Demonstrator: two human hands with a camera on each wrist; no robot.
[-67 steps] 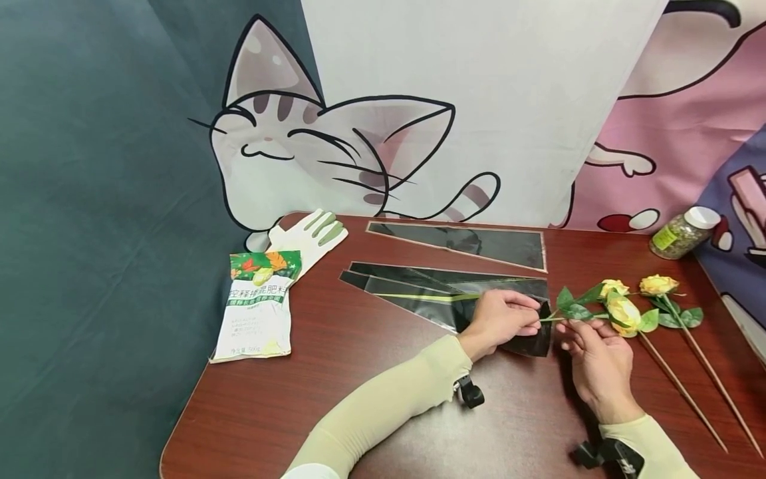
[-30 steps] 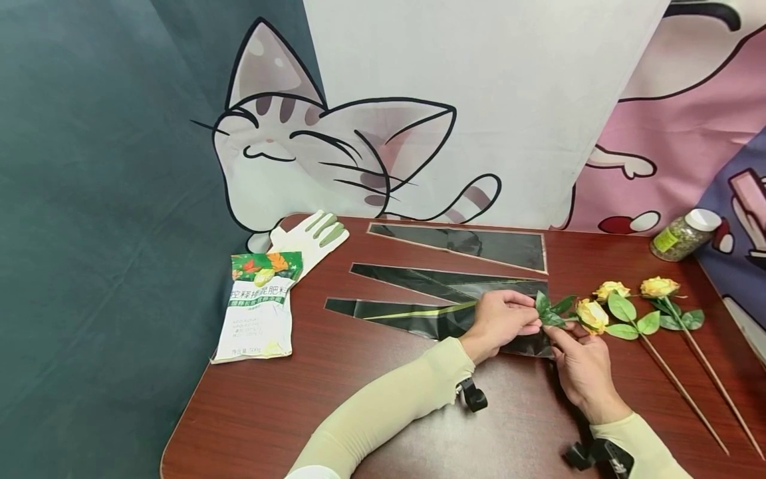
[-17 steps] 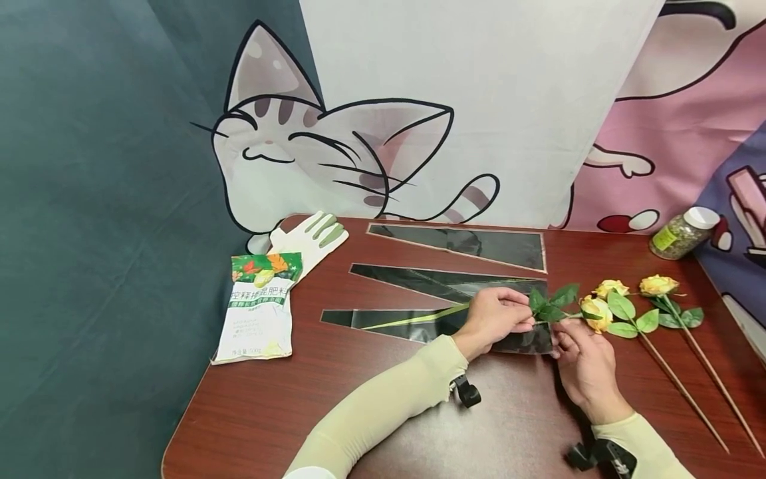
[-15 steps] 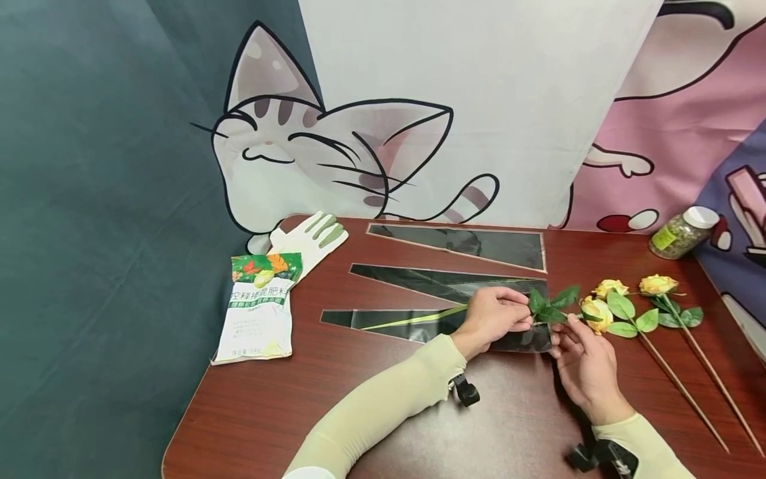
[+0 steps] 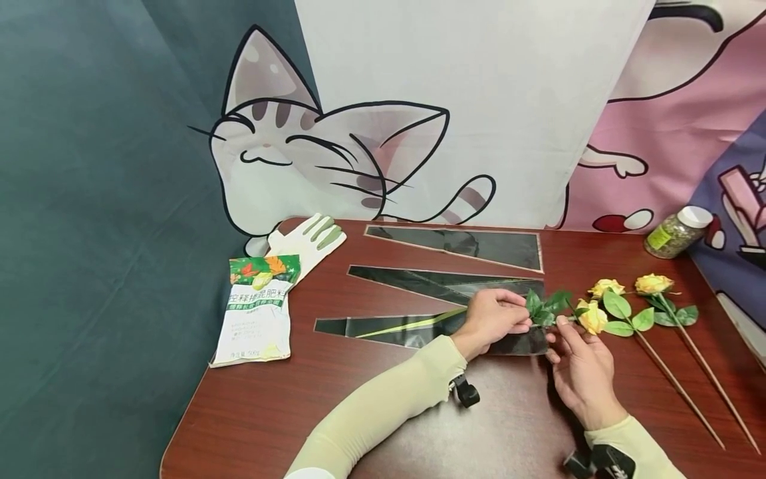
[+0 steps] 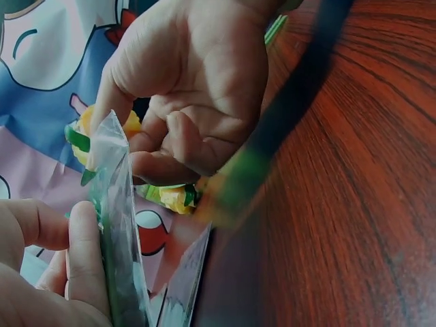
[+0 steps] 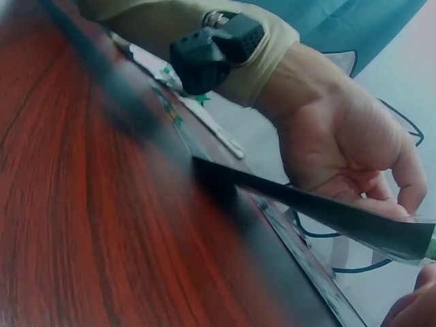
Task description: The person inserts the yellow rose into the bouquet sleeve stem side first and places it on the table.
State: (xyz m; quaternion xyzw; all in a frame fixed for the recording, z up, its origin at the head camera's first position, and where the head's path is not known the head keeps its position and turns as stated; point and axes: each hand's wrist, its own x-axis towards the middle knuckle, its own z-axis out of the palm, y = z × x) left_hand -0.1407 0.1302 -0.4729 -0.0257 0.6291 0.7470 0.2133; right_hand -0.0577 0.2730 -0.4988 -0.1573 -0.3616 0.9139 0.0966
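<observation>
In the head view my left hand (image 5: 493,319) pinches the mouth of a dark, clear-faced plastic flower sleeve (image 5: 389,326) that tapers to the left. A green stem shows through its film. My right hand (image 5: 583,369) holds a yellow artificial rose (image 5: 592,317) by the stem below its bloom, close to the sleeve's mouth. The rose's green leaves (image 5: 541,308) sit at that mouth, partly behind the left fingers. In the left wrist view the left hand (image 6: 41,266) grips the film edge upright. The right wrist view shows the sleeve (image 7: 306,204) raised above the table; the right fingertips are mostly cut off.
Two more yellow roses, one near (image 5: 607,288) and one farther right (image 5: 654,285), lie with stems toward the front right. Two flat sleeves (image 5: 461,243) lie behind. A jar (image 5: 679,231) stands back right. A fertilizer bag (image 5: 254,319) and white glove (image 5: 308,241) lie left.
The right hand has brought the rose left, so its leaves now sit at the sleeve's mouth. The held sleeve's narrow end has shifted left and forward, apart from the sleeve behind it.
</observation>
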